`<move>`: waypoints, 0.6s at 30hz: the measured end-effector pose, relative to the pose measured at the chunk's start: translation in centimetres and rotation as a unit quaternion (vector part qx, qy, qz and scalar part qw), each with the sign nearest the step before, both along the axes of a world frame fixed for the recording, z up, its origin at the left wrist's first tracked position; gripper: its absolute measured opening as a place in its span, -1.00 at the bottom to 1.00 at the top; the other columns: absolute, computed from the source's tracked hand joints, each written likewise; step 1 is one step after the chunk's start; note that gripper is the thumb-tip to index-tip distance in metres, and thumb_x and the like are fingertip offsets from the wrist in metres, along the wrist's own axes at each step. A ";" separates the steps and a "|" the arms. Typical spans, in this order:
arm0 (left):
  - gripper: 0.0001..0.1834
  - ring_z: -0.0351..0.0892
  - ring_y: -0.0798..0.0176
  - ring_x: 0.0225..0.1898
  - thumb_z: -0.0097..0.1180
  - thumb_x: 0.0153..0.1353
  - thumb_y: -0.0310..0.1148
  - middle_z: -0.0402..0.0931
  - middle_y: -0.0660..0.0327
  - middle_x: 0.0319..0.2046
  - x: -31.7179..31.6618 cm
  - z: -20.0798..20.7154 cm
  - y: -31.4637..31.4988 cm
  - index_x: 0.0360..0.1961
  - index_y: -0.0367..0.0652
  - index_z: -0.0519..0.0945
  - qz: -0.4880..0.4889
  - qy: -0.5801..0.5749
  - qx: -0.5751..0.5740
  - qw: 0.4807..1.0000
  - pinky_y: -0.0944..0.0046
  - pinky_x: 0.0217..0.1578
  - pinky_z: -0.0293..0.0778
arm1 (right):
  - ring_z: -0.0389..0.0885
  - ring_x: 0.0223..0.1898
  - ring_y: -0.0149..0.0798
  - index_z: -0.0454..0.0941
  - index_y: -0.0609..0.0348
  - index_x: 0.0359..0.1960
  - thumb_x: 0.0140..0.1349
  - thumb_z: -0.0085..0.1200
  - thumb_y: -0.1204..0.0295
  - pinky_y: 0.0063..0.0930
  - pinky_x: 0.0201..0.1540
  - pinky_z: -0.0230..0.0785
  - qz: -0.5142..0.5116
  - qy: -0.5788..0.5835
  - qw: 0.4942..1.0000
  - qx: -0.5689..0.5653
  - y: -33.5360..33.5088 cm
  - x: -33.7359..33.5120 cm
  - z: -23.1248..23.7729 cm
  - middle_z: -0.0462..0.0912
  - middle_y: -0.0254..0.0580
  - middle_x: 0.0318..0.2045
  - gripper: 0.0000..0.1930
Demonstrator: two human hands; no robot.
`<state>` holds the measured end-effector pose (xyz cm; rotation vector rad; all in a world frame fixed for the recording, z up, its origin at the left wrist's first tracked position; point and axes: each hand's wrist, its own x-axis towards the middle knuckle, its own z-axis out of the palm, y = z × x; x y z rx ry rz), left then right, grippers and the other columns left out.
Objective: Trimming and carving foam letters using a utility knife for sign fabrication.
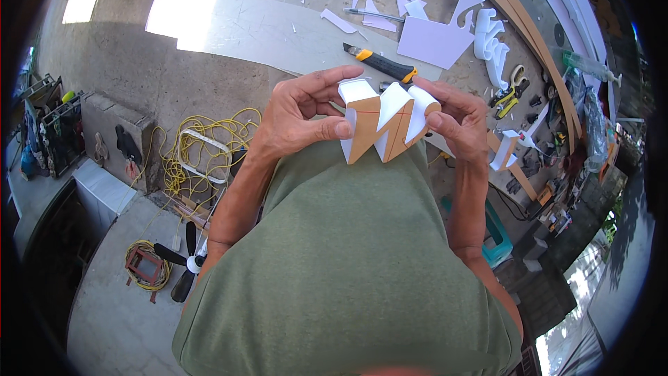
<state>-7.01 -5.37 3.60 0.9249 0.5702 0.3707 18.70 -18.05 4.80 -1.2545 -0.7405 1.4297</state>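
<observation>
Between my two hands is a zigzag-shaped sign letter (363, 125) with a flat brown face and white side walls, held up above my lap. A thin red line crosses its brown face. My left hand (296, 111) grips its left end, thumb on the near face and fingers behind. At the rounded right end, my right hand (460, 117) pinches it between thumb and fingers. Just beyond the letter lies a utility knife (381, 63) with a black and yellow handle, on the work surface. Part of the letter's far side is hidden.
White sheet offcuts (428, 43), a pen (374, 14) and white curled letter pieces (489, 45) lie beyond my hands. Long brown strips (536, 24) curve along the right, near yellow-handled pliers (506, 103). Yellow cord (198, 167) and a black-bladed fan (189, 262) are at left.
</observation>
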 end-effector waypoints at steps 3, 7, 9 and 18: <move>-0.18 0.68 0.29 -0.16 0.52 -0.02 -0.27 0.68 0.02 -0.20 0.8 1.8 -1.2 0.23 -0.45 0.45 0.031 0.049 0.019 0.998 0.31 -0.13 0.61 | 0.61 -0.11 -0.36 0.56 0.40 0.13 0.12 0.37 0.41 -0.51 -0.04 0.47 -0.012 0.005 1.000 -0.005 0.0 -0.2 0.2 0.62 -0.13 -0.09 -0.47; -0.26 0.70 0.28 -0.24 0.49 0.00 -0.21 0.70 -0.02 -0.26 1.8 3.3 -1.3 0.10 -0.52 0.51 0.029 0.185 0.035 0.982 0.31 -0.16 0.60 | 0.63 -0.10 -0.35 0.57 0.40 0.12 0.14 0.37 0.39 -0.48 -0.02 0.49 -0.020 -0.007 0.999 -0.028 0.3 -0.3 0.0 0.66 -0.13 -0.12 -0.47; -0.30 0.70 0.29 -0.26 0.48 0.01 -0.21 0.70 -0.02 -0.28 2.1 3.5 -1.2 0.05 -0.53 0.54 0.005 0.218 0.021 0.976 0.32 -0.18 0.60 | 0.63 -0.11 -0.36 0.57 0.39 0.11 0.15 0.37 0.38 -0.48 -0.03 0.50 -0.029 -0.018 0.999 -0.029 0.6 -0.3 -0.1 0.67 -0.13 -0.15 -0.48; -0.48 0.75 0.17 -0.38 0.43 0.09 -0.19 0.65 -0.08 -0.34 3.2 0.6 1.2 -0.22 -0.54 0.59 0.002 0.169 -0.102 0.980 0.38 -0.32 0.65 | 0.70 -0.42 -0.30 0.65 0.47 -0.11 0.18 0.35 0.28 -0.46 -0.36 0.64 -0.035 0.034 0.994 -0.094 2.7 0.6 -1.5 0.69 -0.04 -0.38 -0.57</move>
